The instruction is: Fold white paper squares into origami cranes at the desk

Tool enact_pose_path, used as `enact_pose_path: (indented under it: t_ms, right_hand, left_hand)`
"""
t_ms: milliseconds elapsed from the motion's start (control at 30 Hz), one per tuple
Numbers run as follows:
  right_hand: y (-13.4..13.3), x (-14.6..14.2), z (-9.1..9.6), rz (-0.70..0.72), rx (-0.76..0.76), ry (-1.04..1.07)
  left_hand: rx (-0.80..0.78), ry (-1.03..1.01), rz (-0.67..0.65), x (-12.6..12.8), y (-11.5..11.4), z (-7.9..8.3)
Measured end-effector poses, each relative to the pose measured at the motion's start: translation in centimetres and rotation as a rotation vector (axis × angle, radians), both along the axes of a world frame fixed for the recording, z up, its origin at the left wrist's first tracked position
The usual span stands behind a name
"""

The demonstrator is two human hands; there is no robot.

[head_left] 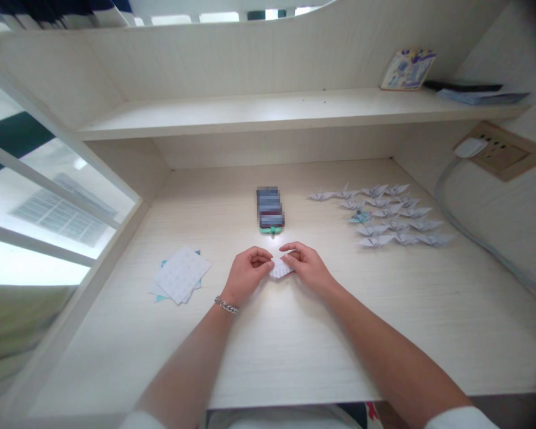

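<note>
Forearms extend fwd over desk [295, 357]. L hand [246, 272] and R hand [308, 266] pinch small folded paper [280, 269] between fingertips, desk centre, near phone [270, 208]. Done: paper cranes [386, 217] in rows, right. Left: unfolded sheets [181, 275], stacked.

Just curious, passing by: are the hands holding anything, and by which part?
Yes, a small white folded paper, low over the desk. The left hand pinches its left edge, and the right hand pinches its right edge.
</note>
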State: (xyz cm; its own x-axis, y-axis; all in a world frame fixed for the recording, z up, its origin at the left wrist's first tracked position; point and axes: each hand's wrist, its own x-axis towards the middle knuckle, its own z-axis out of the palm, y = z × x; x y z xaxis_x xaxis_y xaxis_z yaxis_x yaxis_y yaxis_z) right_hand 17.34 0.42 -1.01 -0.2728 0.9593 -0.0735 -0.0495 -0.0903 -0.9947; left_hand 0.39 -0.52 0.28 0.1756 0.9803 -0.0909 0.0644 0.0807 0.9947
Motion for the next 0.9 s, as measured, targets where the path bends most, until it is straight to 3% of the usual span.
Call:
enact_pose_path:
  t_ms: [533,900]
  right_hand:
    - [-0.57,-0.25,0.74,-0.007,0.098,-0.128]
    - [-0.45,0.00,0.83,-0.032,0.106,-0.096]
  left_hand:
    - [0.028,0.056,-0.089,0.05,-0.33,0.40]
    - [0.026,0.017,-0.071,-0.05,-0.05,0.55]
